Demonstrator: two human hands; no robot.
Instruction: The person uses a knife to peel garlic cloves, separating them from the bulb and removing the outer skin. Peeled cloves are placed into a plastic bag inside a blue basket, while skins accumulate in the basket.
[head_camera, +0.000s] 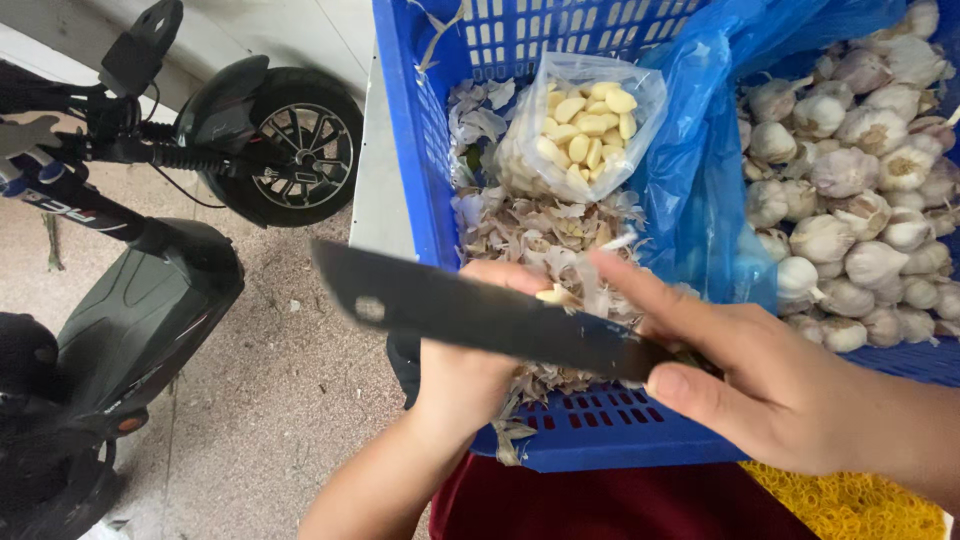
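Note:
My right hand (760, 375) grips a dark knife (470, 310) whose blade points left across the view. My left hand (480, 350) sits under the blade and pinches a pale garlic clove (553, 295) with papery skin on it. Both hands hover over a blue plastic crate (600, 430). Loose garlic skins (540, 230) cover the crate's left part. A clear bag of peeled cloves (585, 125) lies on the skins. A blue plastic bag (700, 170) to the right holds several whole garlic bulbs (860, 200).
A dark scooter (130, 290) stands on the concrete floor (290, 400) at the left, its front wheel (300, 145) close to the crate. A yellow mesh sack (850, 505) shows at the lower right. A dark red garment (600, 505) lies beneath the crate.

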